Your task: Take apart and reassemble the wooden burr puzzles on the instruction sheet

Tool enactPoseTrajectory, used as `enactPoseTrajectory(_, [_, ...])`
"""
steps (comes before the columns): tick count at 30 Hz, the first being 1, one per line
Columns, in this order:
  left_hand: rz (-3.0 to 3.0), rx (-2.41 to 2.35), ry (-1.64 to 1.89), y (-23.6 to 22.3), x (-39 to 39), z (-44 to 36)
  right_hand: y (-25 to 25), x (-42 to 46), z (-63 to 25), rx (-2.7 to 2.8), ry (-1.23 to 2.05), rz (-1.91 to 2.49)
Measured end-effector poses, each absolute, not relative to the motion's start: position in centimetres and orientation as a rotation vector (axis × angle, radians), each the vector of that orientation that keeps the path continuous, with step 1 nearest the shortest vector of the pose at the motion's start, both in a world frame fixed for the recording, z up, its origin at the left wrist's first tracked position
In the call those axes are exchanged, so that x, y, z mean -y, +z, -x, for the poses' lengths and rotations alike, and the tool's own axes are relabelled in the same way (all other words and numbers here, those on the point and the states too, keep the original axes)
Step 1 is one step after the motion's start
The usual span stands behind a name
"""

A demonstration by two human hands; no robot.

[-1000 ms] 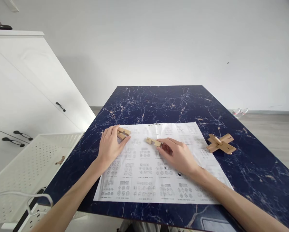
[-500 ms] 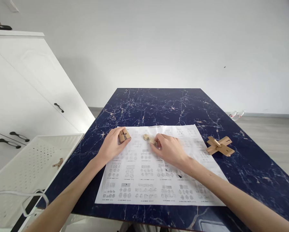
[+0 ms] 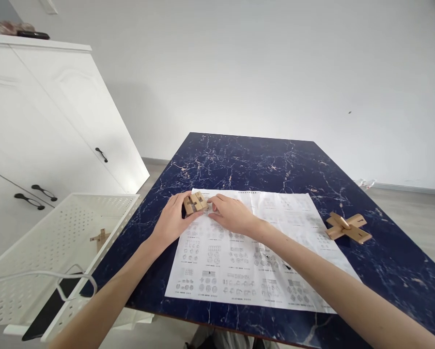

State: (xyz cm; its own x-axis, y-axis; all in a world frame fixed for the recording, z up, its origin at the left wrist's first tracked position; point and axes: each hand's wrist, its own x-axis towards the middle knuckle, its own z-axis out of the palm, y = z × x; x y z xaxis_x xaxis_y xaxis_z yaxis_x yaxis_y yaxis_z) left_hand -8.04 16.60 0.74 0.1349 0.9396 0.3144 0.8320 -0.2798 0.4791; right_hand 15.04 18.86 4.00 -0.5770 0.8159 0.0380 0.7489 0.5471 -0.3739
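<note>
A small cluster of notched wooden puzzle blocks [image 3: 196, 203] rests at the upper left of a printed instruction sheet [image 3: 217, 289]. My left hand [image 3: 173, 216] grips the cluster from the left, with the thumb along its near side and the fingers behind. Just to the right of the blocks is my right hand [image 3: 234, 213]. Its index finger and thumb are parted, their tips close to the cluster's right side, and no piece shows between them. Whether those tips touch the wood, I cannot tell.
A wooden cross-shaped puzzle [image 3: 349, 227] lies by the sheet's right edge on the dark blue marbled table [image 3: 246, 162]. To the left stands a white perforated basket [image 3: 90, 213] with another wooden piece [image 3: 100, 238] inside and a white cable [image 3: 32, 275] across it. Behind is a white cabinet [image 3: 68, 111].
My right hand has moved left with the loose wooden pieces, which now sit against the blocks in my left hand. The view has swung slightly left.
</note>
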Motion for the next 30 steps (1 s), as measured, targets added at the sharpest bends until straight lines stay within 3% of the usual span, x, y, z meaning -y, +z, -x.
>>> enactPoseTrajectory(8, [-2.227, -1.708, 0.874, 0.7, -16.2, 8.2, 4.5, -11.8, -28.7, 2.391, 0.342, 1.242])
enactPoseTrajectory(16, [-2.109, -1.834, 0.846, 1.1, -16.9, 7.5, 6.7, -7.3, -42.3, 1.911, -0.044, 1.733])
enactPoseTrajectory(26, [-2.597, -1.616, 1.136, 2.7, -15.7, 5.1, 0.7, -9.8, -45.3, 1.779, 0.147, 1.973])
enactPoseTrajectory(30, [-2.594, -1.427, 1.058, 3.5, -16.0, 2.2, 0.7, -10.5, -44.2, 1.719, 0.222, 1.957])
